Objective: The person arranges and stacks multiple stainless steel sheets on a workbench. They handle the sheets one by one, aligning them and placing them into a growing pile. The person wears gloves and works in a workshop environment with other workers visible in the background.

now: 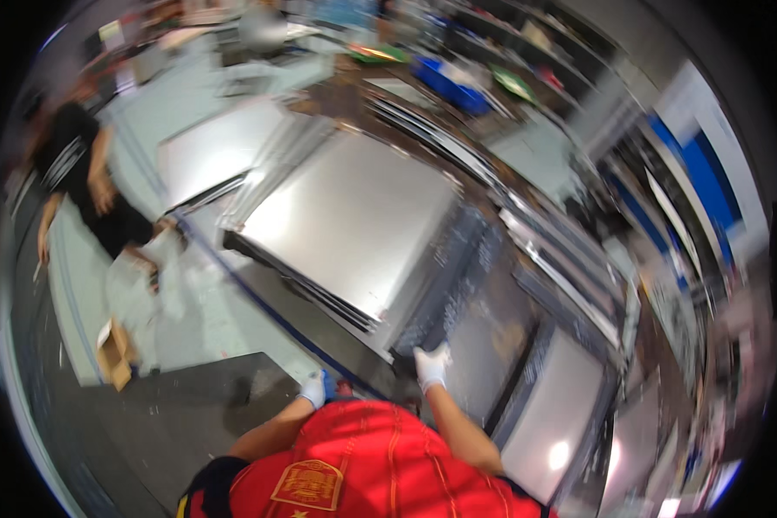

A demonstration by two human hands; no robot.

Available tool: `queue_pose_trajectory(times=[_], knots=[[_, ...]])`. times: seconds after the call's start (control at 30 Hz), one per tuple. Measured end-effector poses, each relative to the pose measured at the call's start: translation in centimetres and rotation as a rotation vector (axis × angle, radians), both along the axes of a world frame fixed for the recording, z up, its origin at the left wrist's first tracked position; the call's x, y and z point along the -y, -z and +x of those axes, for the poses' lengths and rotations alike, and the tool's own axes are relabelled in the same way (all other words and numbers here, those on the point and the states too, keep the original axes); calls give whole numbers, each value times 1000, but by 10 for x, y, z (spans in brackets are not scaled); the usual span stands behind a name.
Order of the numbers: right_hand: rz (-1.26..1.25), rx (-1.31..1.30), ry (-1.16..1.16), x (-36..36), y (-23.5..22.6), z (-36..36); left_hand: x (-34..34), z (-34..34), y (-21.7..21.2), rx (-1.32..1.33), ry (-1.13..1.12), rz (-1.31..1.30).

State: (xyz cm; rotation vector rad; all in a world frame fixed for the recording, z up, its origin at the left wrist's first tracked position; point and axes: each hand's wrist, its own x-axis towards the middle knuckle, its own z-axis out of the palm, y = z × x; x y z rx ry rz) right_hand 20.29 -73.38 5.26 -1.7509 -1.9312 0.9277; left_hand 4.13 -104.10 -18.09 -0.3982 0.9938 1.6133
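Note:
A stack of shiny metal sheets (345, 207) lies in front of me, its long dark edge facing the left side. My right hand (432, 366), in a white glove, touches the near end of a dark strip (440, 293) along the stack's right side; its thumb and fingers look spread. Lower and to the left, my left hand (313, 390), also gloved in white, is curled beside a small blue thing (327, 384) close to my body. Blur hides what this blue thing is and how the fingers close round it.
More metal sheets (552, 414) lie at the right, with narrow metal pieces (561, 268) beyond. A person in dark clothes (86, 173) walks on the left. An open cardboard box (115, 352) stands on the floor. A blue bin (449, 85) sits at the back.

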Motion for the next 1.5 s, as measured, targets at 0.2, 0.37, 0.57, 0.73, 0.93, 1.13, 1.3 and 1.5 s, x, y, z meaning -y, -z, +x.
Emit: queue_pose_trajectory(times=[0.2, 0.37, 0.57, 0.73, 0.93, 1.13, 1.3, 1.5], knots=[[-224, -250, 50, -13, 33, 44, 5, -25, 13, 438, 297, 1136], [-136, -325, 91, -12, 62, 52, -7, -16, -32, -102, 145, -180], [-277, -634, 72, -13, 55, 69, -41, -12, -60, -226, 265, -372], [-413, -808, 153, -15, 40, 74, -89, 7, -103, -338, 302, -230], [-369, -798, 38, -18, -18, 76, -160, 39, -195, -378, 574, 90], [-276, -839, -239, -4, -54, 50, -218, 49, -262, -639, 632, 361], [-354, -861, -324, -26, -19, -1, -213, 36, -273, -680, 443, 356], [-340, -582, -424, -22, 24, -56, -194, 5, -257, -601, 241, 278]])
